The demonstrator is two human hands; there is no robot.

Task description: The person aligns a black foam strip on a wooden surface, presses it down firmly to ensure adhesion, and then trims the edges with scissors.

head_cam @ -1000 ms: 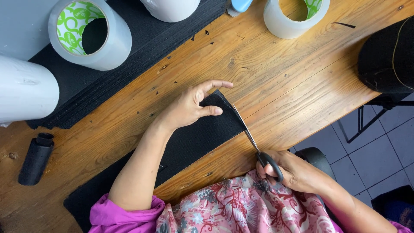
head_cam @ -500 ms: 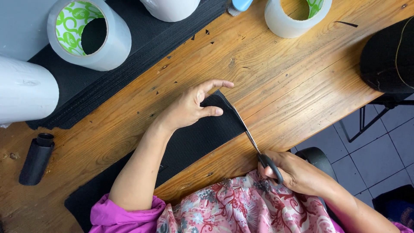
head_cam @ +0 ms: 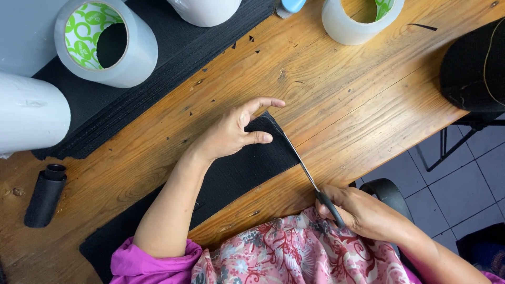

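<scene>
Head view shows the left hand (head_cam: 231,134) flat and open on a black strip (head_cam: 247,168), at 12 o'clock of the body. The right hand (head_cam: 357,210), at 4 o'clock, grips scissors (head_cam: 305,168) cutting the strip's end on the table (head_cam: 342,105); steady pressing seems needed.

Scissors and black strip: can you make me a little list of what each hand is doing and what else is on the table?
left hand: presses flat on the black strip
right hand: grips the scissors by the handles
scissors: blades lie along the strip's end edge
table: wooden, with small black scraps
tape rolls: one far left, one at the top
black tube: lies at the left edge
</scene>
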